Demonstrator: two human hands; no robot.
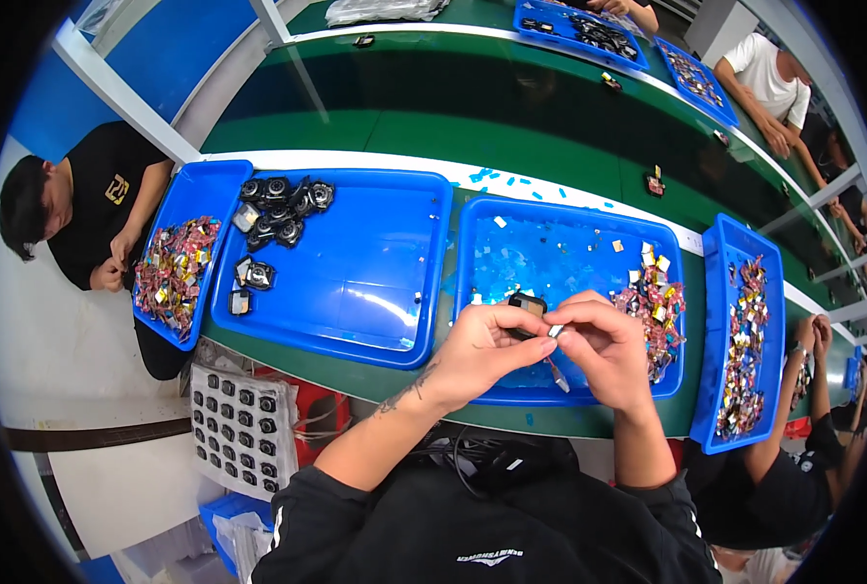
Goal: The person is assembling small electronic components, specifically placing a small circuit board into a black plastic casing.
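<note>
My left hand (pixel 487 352) is closed around a small black square-bodied device (pixel 528 304), whose upper end sticks out past my fingers. Thumb and fingertips of my right hand (pixel 604 346) pinch a small white piece (pixel 555 331) against the device. Below my fingertips hangs a thin part with a white end (pixel 559 378); whether it joins the white piece is hidden. Both hands are above a blue tray (pixel 472 222) strewn with bits of blue film. At its right side, beside my right hand, lies a heap of small wired parts (pixel 659 302) in red, white and yellow.
Left of my hands, another blue tray (pixel 356 180) holds several black devices (pixel 283 209). Blue bins of wired parts stand at far left (pixel 221 175) and right (pixel 716 321). Beyond runs a green conveyor belt (pixel 404 107). A person (pixel 93 204) sits at left; others work along the right.
</note>
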